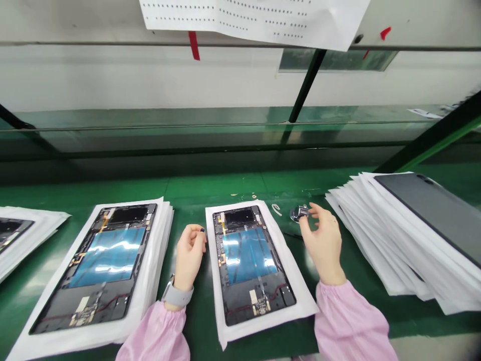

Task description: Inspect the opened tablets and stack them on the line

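Note:
My left hand is curled loosely with its fingers closed, just left of a tablet's black inner housing, and nothing shows in it. That housing has a blue film panel and lies on a white sheet. My right hand is to the right of the sheet, its fingertips gripping a small round metal part just above the green bench. A thin white curl lies near that part. Its exact form is partly hidden by my fingers.
Another open housing lies on stacked white sheets left of my left hand, and a third sits at the far left edge. A stack of white sheets with a grey tablet back lies at right. A dotted paper hangs above.

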The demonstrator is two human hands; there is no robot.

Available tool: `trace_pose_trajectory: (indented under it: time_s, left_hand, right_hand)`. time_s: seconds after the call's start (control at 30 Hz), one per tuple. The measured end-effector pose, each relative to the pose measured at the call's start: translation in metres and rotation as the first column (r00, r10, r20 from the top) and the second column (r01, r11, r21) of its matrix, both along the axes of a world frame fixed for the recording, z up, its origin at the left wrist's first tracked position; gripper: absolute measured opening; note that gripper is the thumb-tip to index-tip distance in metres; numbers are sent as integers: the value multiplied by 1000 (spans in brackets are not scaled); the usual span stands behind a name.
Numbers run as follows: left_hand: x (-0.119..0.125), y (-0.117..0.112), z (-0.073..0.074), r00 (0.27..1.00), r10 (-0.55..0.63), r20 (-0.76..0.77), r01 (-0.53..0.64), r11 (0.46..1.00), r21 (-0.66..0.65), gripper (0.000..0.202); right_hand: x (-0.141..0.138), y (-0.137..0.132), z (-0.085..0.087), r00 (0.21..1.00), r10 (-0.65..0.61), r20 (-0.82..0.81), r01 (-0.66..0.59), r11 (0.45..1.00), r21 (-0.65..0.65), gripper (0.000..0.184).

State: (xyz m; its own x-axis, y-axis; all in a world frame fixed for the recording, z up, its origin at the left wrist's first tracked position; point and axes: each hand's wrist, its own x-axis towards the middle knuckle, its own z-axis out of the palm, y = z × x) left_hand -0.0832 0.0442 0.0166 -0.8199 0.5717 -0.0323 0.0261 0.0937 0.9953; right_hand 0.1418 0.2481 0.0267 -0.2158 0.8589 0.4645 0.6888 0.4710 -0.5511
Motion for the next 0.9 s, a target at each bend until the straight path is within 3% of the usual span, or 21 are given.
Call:
trace_pose_trajectory:
  time_s: [0.07, 0.13, 0.23, 0.4, 0.6, 0.77, 0.9]
  left_hand:
    - [0, 0, 0, 999, 49, -11, -48, 998, 39, 9]
    - [2, 1, 0, 997, 61, -44, -58, 997, 52, 8]
    - [7, 3, -4, 991, -3, -136, 6, 1000, 22, 13]
    - [9, 3, -16, 961, -85, -264, 91, 996, 11, 20]
    - [7, 5, -18, 977, -118, -178, 115, 993, -29, 21]
    - [2, 3, -19, 975, -126, -182, 119, 992, -45, 28]
    - [-6, 0, -33, 979, -145, -140, 128, 984, -124, 36]
  right_hand:
    - [4, 11, -6, 988, 14, 155, -29, 995, 94, 49]
    - [6, 20, -14, 965, 34, 262, -63, 992, 106, 49]
    - [7, 28, -22, 953, 42, 299, -73, 993, 90, 43]
    - [6, 34, -25, 985, 75, 152, -77, 997, 3, 34]
    - [7, 39, -29, 992, 117, -53, -117, 993, 14, 31]
    - [30, 28, -2, 954, 76, -291, -61, 996, 59, 35]
    - [81, 11, 31, 896, -59, -441, 87, 995, 44, 30]
